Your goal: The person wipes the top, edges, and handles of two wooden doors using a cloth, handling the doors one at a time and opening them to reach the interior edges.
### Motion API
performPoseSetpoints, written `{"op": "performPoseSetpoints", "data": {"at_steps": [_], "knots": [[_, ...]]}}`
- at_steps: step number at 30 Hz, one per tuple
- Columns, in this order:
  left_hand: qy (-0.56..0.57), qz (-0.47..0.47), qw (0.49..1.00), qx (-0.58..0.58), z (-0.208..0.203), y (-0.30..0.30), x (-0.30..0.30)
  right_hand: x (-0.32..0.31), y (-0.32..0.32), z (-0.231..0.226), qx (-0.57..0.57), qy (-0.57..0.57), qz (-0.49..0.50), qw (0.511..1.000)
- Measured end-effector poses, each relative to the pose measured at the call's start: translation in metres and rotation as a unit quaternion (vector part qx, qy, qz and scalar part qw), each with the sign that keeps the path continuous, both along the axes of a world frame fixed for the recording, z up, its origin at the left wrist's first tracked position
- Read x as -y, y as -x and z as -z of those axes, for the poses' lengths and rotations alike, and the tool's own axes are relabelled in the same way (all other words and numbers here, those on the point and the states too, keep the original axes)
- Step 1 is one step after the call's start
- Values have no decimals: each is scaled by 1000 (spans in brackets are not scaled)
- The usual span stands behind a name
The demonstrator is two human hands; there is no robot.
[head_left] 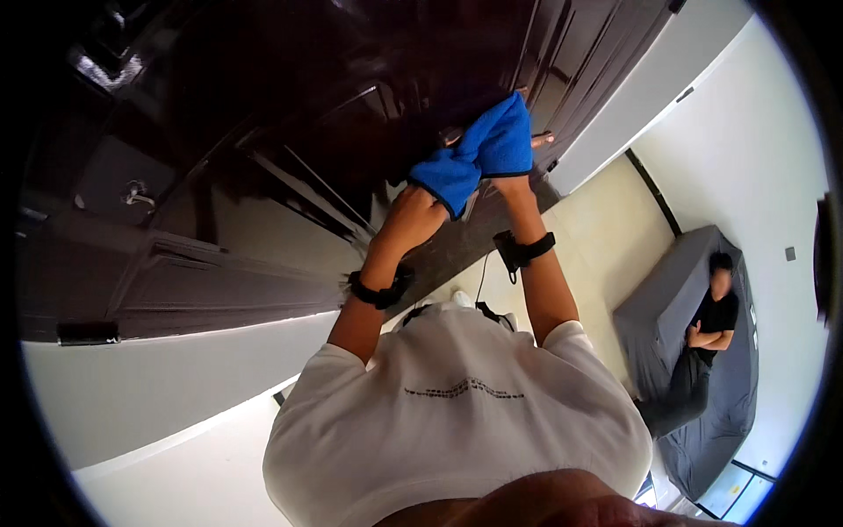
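Nearest is the wearer's pale shirt (465, 430), with 2 bare forearms reaching forward, each circled by a black wrist strap, the left strap (383, 288) and the right strap (527, 250). Beyond them, the left hand (414, 216) and the right hand (513, 184) are close together at a blue cloth (496, 140) with dark edging. The cloth drapes over the fingers of both hands and bunches between them; a fingertip (543, 140) pokes out past its right edge. Because the fabric hides most of the fingers, I cannot tell whether either hand is pinching it or lying spread beneath it.

Behind the cloth stands a glossy, dark brown panelled door (290, 114), with a metal fitting (137, 195) toward the left. Farther off, a pale floor (606, 237) runs to a grey-covered sofa (667, 281), where 1 person (713, 316) in dark clothes sits, arms folded, beside a white wall (746, 149).
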State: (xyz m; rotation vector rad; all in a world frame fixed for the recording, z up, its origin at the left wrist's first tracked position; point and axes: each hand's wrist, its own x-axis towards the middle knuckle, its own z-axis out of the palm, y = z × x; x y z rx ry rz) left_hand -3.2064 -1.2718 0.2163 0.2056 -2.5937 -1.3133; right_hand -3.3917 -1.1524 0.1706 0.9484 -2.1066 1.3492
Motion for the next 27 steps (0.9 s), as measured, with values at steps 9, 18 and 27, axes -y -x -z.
{"op": "performPoseSetpoints", "data": {"at_steps": [9, 18, 27], "knots": [[211, 36, 959, 186, 17, 12, 5, -2, -57, 48, -99, -31, 56, 993], [56, -20, 993, -105, 101, 18, -10, -57, -81, 34, 108, -101, -133, 980], [112, -16, 982, -149, 192, 28, 8, -14, -113, 133, 217, 30, -285, 933]]}}
